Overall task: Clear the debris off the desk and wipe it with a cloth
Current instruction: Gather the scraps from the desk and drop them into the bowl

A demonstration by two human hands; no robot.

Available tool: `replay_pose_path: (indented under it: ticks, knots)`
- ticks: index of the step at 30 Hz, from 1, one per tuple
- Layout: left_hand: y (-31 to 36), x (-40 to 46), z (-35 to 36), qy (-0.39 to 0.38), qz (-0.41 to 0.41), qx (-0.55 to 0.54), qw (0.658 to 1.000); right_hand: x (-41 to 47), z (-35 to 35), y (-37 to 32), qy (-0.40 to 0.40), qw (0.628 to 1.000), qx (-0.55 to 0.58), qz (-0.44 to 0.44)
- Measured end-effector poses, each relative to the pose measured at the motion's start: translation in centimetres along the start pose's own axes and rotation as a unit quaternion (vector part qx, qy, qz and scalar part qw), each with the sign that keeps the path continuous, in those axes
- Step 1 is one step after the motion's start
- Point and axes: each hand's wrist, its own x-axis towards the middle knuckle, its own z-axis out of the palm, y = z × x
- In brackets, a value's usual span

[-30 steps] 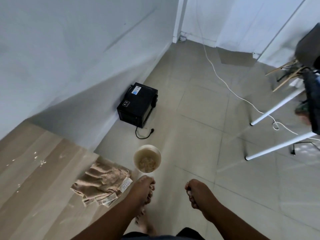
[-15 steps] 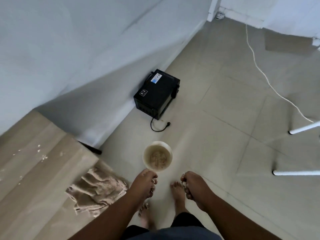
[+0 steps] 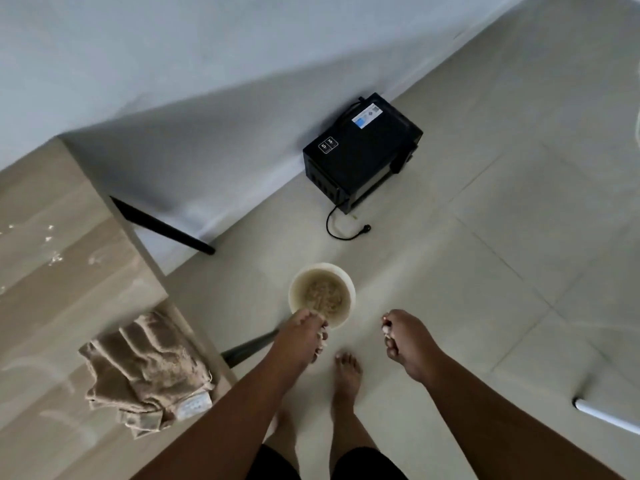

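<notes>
Left hand pinched the debris-filled bowl by its near rim over the floor; right hand clenched on scraps; bowl best kept level; cloth lay on the desk corner.

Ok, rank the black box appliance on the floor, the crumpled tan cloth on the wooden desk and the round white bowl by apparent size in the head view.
1. Crumpled tan cloth and black box appliance: too alike to rank, and the cloth sits nearer the camera.
2. Round white bowl, clearly smallest.
</notes>
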Motion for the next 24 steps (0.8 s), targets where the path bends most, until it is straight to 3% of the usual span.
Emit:
replay_pose_path:
  ticks: [15, 24]
  knots:
    - [-9.3, 13.0, -0.2, 0.137, -0.043, -0.026, 0.989, 12.6, 4.3, 6.3, -0.030, 0.997, -0.056, 0.033]
    - [-10.5, 22.6, 0.3, 0.155, -0.015, -0.074, 0.985, 20.7, 7.6, 6.7, -0.017, 0.997, -0.071, -0.014]
